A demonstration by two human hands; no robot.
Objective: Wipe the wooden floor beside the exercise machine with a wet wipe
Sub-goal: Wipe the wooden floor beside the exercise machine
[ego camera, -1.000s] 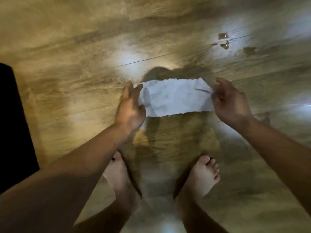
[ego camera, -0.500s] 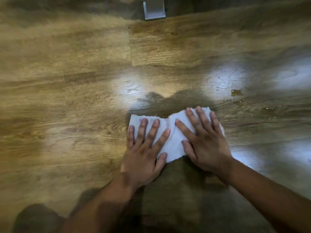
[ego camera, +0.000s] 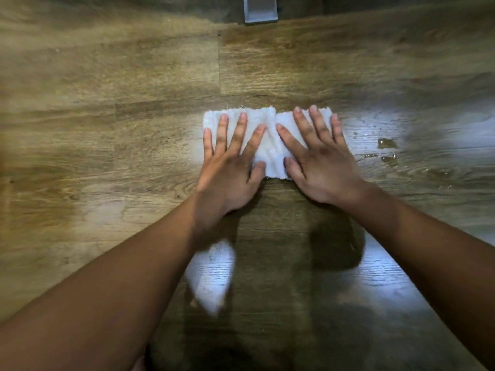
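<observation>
While both palms press flat with fingers spread, the wet wipe (ego camera: 269, 145) lies under the left hand (ego camera: 230, 170) and right hand (ego camera: 318, 162).

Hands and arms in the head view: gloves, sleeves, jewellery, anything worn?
Nothing worn that shows. The left hand and right hand are bare: no gloves, no rings visible. Both forearms are bare as far as the frame's edge, with no sleeve, watch or band in view. Fingernails are short and look unpainted.
</observation>
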